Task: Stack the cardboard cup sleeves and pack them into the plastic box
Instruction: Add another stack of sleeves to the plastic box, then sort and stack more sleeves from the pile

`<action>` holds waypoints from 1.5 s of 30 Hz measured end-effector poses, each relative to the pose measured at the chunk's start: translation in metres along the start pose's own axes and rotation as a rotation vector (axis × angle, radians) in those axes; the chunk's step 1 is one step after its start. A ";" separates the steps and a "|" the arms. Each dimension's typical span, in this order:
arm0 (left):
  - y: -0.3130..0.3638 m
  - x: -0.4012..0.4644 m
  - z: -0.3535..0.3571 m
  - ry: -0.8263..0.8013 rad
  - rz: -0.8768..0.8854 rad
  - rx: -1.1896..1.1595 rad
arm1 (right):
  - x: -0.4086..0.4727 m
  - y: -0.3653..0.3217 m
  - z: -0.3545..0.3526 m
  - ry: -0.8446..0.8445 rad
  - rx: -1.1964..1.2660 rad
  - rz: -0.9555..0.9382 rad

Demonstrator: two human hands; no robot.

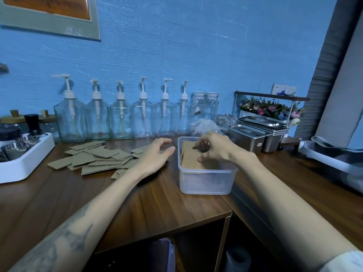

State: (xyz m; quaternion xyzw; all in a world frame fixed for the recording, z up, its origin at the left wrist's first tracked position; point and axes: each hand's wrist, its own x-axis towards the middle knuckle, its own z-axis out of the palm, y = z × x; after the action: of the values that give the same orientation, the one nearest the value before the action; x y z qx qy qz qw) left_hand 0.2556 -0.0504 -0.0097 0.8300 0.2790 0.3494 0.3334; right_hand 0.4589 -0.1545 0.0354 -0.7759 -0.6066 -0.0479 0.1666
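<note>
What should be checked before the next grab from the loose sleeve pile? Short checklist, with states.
1. Clear plastic box upright on the wooden counter: ok.
2. Brown cardboard sleeves already in the box: ok, though the count cannot be told.
3. Room left in the box: cannot tell, the right hand covers the top.
4. Right hand free: cannot tell, its fingertips hang over the sleeves in the box.
5. Left hand free to pick: ok, fingers relaxed, holding nothing.
6. Scattered pile of flat cardboard sleeves within reach: ok, it lies just beyond the left hand.
</note>
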 end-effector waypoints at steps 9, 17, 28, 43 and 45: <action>-0.012 -0.006 -0.025 0.014 0.038 0.158 | -0.001 -0.020 -0.010 0.050 0.073 -0.061; -0.032 -0.017 -0.079 -0.029 0.028 0.433 | 0.013 -0.102 0.001 0.012 0.283 -0.191; -0.083 -0.028 -0.138 -0.021 -0.048 0.614 | 0.047 -0.164 0.063 -0.086 0.331 -0.210; -0.134 -0.023 -0.155 -0.007 -0.043 0.612 | 0.107 -0.197 0.127 -0.083 0.107 -0.186; -0.139 -0.024 -0.159 0.002 -0.069 0.597 | 0.111 -0.204 0.131 -0.076 0.076 -0.215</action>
State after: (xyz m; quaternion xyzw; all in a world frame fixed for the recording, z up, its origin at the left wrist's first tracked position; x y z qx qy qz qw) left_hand 0.0879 0.0763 -0.0381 0.8809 0.3979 0.2414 0.0861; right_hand 0.2754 0.0326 -0.0158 -0.7009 -0.6934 -0.0131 0.1669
